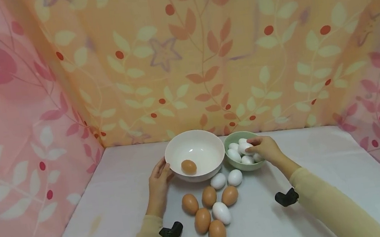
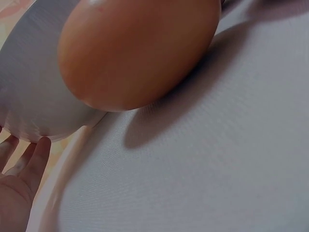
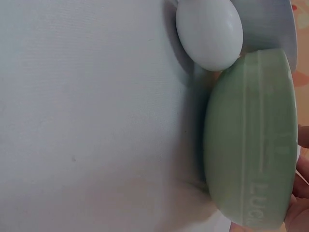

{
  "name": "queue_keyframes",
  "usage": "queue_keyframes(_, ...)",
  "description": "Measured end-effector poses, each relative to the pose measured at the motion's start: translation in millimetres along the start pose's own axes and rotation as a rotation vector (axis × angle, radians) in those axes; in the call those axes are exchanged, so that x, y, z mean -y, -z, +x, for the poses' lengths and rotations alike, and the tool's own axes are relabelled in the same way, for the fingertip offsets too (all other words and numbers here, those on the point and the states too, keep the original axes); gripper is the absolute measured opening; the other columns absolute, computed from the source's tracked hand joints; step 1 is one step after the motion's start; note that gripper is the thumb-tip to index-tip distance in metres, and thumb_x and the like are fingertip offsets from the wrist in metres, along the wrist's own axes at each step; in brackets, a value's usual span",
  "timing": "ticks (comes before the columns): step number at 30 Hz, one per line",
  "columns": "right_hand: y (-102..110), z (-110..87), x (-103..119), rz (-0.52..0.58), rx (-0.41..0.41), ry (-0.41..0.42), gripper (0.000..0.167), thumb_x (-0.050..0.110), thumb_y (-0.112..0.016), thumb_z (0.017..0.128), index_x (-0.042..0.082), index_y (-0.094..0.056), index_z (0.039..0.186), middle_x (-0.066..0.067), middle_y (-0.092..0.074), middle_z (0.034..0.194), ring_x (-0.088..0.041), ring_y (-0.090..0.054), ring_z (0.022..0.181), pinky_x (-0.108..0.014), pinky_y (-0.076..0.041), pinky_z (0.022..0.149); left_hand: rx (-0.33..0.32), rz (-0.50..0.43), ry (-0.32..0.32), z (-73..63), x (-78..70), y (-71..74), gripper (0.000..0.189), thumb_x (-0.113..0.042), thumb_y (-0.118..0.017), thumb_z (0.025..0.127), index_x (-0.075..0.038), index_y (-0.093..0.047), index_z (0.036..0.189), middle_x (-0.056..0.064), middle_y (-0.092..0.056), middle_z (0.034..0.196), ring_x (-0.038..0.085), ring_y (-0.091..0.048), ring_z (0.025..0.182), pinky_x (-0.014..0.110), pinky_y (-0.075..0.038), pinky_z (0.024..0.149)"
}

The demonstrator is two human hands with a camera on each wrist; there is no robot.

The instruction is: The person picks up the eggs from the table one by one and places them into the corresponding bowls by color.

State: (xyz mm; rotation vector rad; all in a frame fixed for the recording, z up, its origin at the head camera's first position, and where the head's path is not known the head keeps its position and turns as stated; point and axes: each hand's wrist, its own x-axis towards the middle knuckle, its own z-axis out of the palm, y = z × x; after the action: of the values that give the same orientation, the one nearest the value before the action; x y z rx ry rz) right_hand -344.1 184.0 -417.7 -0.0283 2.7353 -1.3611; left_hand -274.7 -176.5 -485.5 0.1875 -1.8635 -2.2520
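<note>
A large white bowl (image 1: 197, 175) stands at the back of the table with one brown egg (image 1: 189, 167) inside. My left hand (image 1: 159, 183) rests against the bowl's left side, fingertips (image 2: 43, 145) touching its outer wall. To the right is a smaller green bowl (image 3: 251, 140) holding several white eggs (image 1: 234, 155). My right hand (image 1: 266, 148) reaches over its right rim and pinches a white egg (image 1: 245, 149) on top of the pile between thumb and fingers. The right wrist view shows only parts of the fingers behind the bowl.
In front of the bowls lie several brown eggs (image 1: 202, 220) and white eggs (image 1: 222, 213), close together on the white tablecloth (image 1: 115, 206). Two white eggs sit right by the bowls' bases. A patterned curtain (image 1: 184, 75) hangs behind and at both sides.
</note>
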Motion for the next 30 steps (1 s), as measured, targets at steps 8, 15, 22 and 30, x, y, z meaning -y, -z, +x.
queue_keyframes(8, 5, -24.4, 4, 0.087, -0.025, 0.036, 0.047, 0.023, -0.069, 0.093, 0.0, -0.06, 0.134, -0.019, -0.061, 0.137, -0.033, -0.053, 0.131, -0.043, -0.046, 0.108, 0.007, -0.001, -0.005, 0.3, -2.6, -1.6, 0.049, -0.025, -0.058, 0.102, -0.008, -0.047, 0.147, 0.015, -0.049, 0.15, 0.019, -0.057, 0.125, 0.022, -0.056, 0.092)
queue_keyframes(15, -2, -58.2, 18, 0.244, 0.007, 0.094, 0.053, 0.021, -0.072, 0.092, 0.0, -0.056, 0.137, -0.022, -0.057, 0.141, -0.033, -0.052, 0.134, -0.012, -0.048, 0.093, 0.007, 0.004, 0.005, -0.8, -2.3, -1.9, 0.049, -0.024, -0.056, 0.103, -0.007, -0.045, 0.148, 0.015, -0.048, 0.151, 0.018, -0.059, 0.123, 0.021, -0.055, 0.093)
queue_keyframes(22, -19, -79.8, 21, 0.312, 0.069, 0.093, 0.051, 0.017, -0.074, 0.09, 0.0, -0.058, 0.134, -0.021, -0.063, 0.134, -0.028, -0.06, 0.125, -0.006, -0.047, 0.087, -0.003, 0.022, 0.016, 0.7, 1.0, -1.5, 0.05, -0.026, -0.057, 0.102, -0.009, -0.046, 0.147, 0.014, -0.049, 0.151, 0.01, -0.063, 0.113, 0.023, -0.055, 0.093)
queue_keyframes(30, -35, -92.1, 17, 0.333, 0.12, 0.062, 0.049, 0.019, -0.077, 0.088, -0.001, -0.061, 0.13, -0.018, -0.067, 0.127, -0.019, -0.065, 0.113, -0.014, -0.052, 0.087, -0.003, 0.003, 0.004, 2.1, -0.1, -0.8, 0.05, -0.025, -0.057, 0.102, -0.008, -0.046, 0.147, 0.015, -0.049, 0.151, 0.003, -0.063, 0.108, 0.022, -0.056, 0.091)
